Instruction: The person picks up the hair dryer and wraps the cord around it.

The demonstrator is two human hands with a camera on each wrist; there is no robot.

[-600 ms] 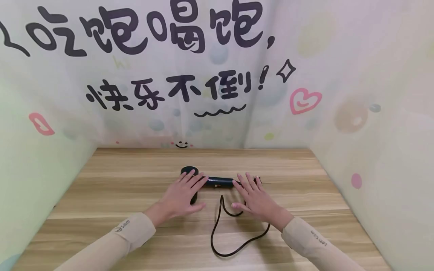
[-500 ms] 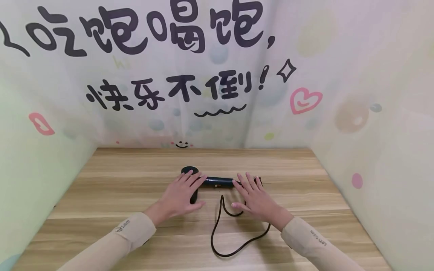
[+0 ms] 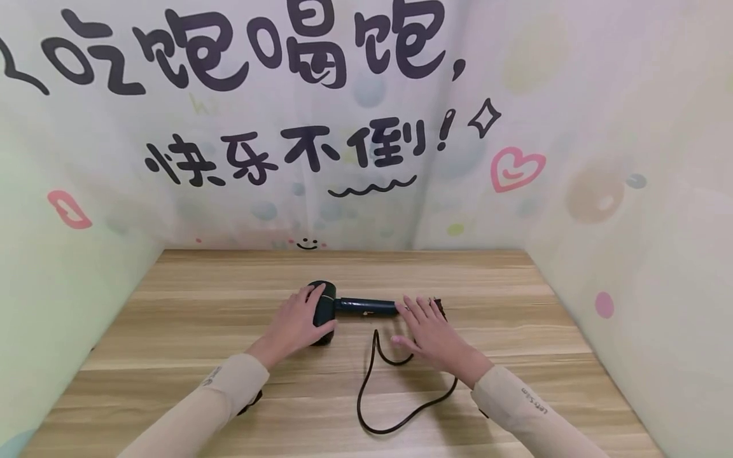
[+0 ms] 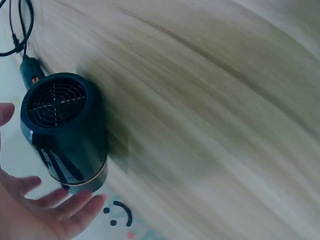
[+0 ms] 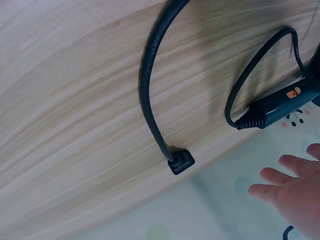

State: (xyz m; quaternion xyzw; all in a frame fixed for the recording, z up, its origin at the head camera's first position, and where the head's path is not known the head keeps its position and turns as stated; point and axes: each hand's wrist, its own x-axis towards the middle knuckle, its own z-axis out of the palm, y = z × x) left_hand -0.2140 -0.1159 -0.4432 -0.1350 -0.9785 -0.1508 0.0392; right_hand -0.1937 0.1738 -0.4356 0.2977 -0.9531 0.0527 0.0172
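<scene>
A dark blue-green hair dryer (image 3: 366,306) lies on the table, its barrel at the left and its handle pointing right. My left hand (image 3: 293,323) is over the barrel's left side, thumb and fingers spread about it; the left wrist view shows the fingers (image 4: 82,212) loosely bent near the ringed end of the barrel (image 4: 75,145). Whether they touch it is hard to tell. Near the handle's tip hovers my right hand (image 3: 432,334), palm down with straight fingers. Its black cord (image 3: 359,388) loops toward me, and the plug (image 5: 181,161) lies beyond the right fingers.
The wooden table (image 3: 200,286) ends at a printed cloth backdrop (image 3: 366,216) with dark lettering. Pale walls (image 3: 641,267) flank it on both sides. The cord's loop lies on the table between the forearms.
My left hand has shifted left and back from across the handle joint to the barrel's side, uncovering more of the hair dryer. The right hand has barely moved.
</scene>
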